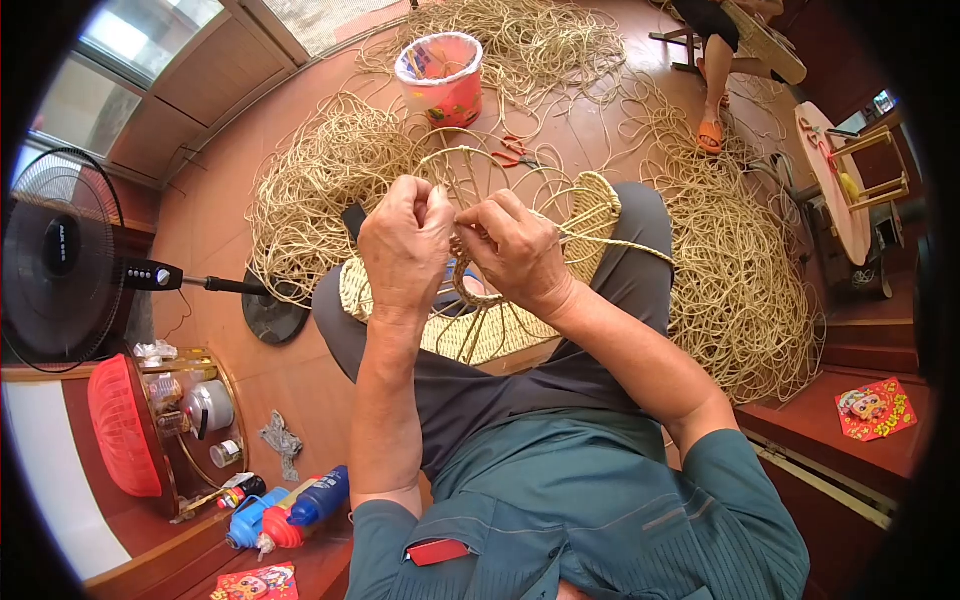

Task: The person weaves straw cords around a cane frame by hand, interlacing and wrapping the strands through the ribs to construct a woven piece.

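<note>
A woven straw-rope piece (pixel 500 335) with a curved, thick rim and bare ribs rests across my lap. Above its middle, my left hand (pixel 405 245) is closed, thumb and fingers pinched together on a thin stretch of straw rope. Close beside it, my right hand (pixel 515 248) pinches the rope too, fingertips nearly touching the left ones. A loose strand (pixel 625 243) runs from near my right hand over my right knee. Most of the pinched rope is hidden by my fingers. Red-handled pliers (pixel 515 153) lie on the floor beyond the work.
Heaps of straw rope lie at left (pixel 325 180), right (pixel 735 300) and far back. A red-and-white bucket (pixel 440 95) stands ahead. A black fan (pixel 65 250) is at left, a round table (pixel 835 185) at right. Another person's leg (pixel 717 80) shows at the back.
</note>
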A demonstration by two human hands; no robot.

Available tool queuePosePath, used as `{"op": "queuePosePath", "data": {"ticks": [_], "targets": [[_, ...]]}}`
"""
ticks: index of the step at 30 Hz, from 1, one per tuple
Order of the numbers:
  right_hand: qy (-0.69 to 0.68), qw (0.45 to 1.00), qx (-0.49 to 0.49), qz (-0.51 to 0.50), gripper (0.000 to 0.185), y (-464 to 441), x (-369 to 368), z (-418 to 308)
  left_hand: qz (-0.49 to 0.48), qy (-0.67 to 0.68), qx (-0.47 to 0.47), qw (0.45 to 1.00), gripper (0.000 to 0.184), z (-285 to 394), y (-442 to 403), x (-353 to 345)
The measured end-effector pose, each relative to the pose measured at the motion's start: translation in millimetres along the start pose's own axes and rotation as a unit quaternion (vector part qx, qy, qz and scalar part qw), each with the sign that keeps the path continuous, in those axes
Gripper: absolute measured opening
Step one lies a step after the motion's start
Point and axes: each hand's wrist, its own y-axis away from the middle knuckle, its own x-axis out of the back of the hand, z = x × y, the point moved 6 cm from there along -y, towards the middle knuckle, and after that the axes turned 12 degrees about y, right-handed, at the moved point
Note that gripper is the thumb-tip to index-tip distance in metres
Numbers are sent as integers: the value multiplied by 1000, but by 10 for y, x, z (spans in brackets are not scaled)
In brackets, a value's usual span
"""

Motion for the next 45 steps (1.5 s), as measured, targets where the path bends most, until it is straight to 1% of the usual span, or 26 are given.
{"op": "queuePosePath", "data": {"ticks": [3, 6, 9, 12, 15, 18, 21, 24, 27, 30, 33, 39, 45], "targets": [[-20, 1000, -8, -7, 11, 13, 2, -3, -21, 85, 60, 994, 21, 50, 30, 60], [-37, 999, -12, -9, 11, 16, 19, -13, -23, 108, 60, 992, 20, 25, 31, 44], [-49, 999, -19, 2, 11, 28, 3, 1, -40, 197, 146, 969, 17, -96, 65, -30], [-54, 998, -40, 20, 10, 29, -27, 66, -62, 287, 181, 939, 14, -189, 122, -126], [-58, 996, -53, 30, 9, 21, -32, 79, -105, 301, 221, 922, 17, -363, 233, -169], [-61, 996, -56, 27, 9, 15, -35, 78, -102, 313, 224, 917, 18, -403, 286, -151], [-66, 995, -70, 18, 10, 25, -52, 87, -83, 278, 196, 936, 17, -293, 319, -133], [-68, 994, -82, 16, 11, 20, -57, 82, -66, 248, 139, 956, 16, -328, 295, -133], [-62, 995, -78, 24, 11, 6, -59, 88, -54, 186, 120, 974, 14, -380, 258, -132], [-56, 995, -81, 29, 12, 9, -78, 87, -40, 175, 112, 977, 13, -317, 250, -136], [-50, 995, -81, 28, 13, 0, -82, 89, -50, 211, 94, 972, 15, -319, 238, -135], [-26, 995, -92, 18, 21, -27, -80, 27, -83, 85, 74, 990, 22, -176, 223, -5], [-3, 996, -92, 15, 24, -16, -77, 25, -86, 63, 48, 993, 21, -167, 189, 13]]}}
